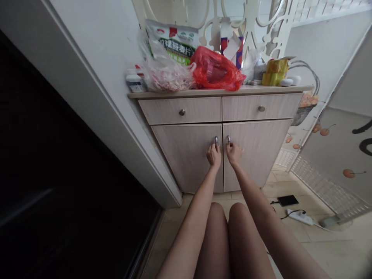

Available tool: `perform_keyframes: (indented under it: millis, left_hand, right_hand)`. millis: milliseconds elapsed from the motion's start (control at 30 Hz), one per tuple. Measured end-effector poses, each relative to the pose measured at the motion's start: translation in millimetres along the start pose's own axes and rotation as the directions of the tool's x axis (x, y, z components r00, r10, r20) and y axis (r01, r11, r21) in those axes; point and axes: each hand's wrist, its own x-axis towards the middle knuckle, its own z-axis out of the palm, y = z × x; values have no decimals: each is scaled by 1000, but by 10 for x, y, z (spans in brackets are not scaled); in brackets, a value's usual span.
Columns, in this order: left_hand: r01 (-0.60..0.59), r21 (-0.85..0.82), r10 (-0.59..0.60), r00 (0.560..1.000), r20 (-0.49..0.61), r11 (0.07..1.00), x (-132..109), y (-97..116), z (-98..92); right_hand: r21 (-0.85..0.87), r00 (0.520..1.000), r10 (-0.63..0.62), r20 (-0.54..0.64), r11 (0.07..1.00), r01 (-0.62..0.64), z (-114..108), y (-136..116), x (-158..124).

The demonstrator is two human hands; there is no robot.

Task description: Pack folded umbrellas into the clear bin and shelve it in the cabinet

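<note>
A person sits or crouches, knees together, before a pale wood-grain cabinet (182, 101), each hand at a metal handle on its paired lower doors. The left hand (214, 156) curls its fingers about the lower end of the left handle (216, 139); the right hand (234, 154) pinches the right handle (228, 138) just across the seam. Both the left door (183, 155) and the right door (255, 155) sit closed, flush beneath two drawers. The step in hand appears to be taking hold of both handles together; moving the doors from here would call for a steady, even pull, with the knees clear of their swing. Above, a red plastic bag (207, 58) and a printed food packet (174, 37) crowd the cabinet top; a power strip (300, 217) lies on the floor at right.
</note>
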Motion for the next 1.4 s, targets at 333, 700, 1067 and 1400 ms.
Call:
perform_keyframes:
  millis: [333, 700, 1067, 1400]
  left_hand:
    - [-183, 11, 182, 966, -185, 983, -697, -371, -567]
    - [-186, 77, 201, 906, -373, 980, -1308, -925, -1460]
    - [-23, 190, 120, 847, -518, 982, -1529, -1645, -2209]
    - [144, 182, -17, 825, -565, 973, -1411, -2204, -2884]
  right_hand:
    - [60, 990, -50, -133, 997, 58, -727, 393, -662]
    - [-14, 952, -84, -294, 996, 84, -1594, 927, -1169]
    - [-93, 926, -120, -359, 991, 93, -2139, 1297, -1330]
    - [-176, 923, -88, -375, 984, 22, -2705, 2149, -1359]
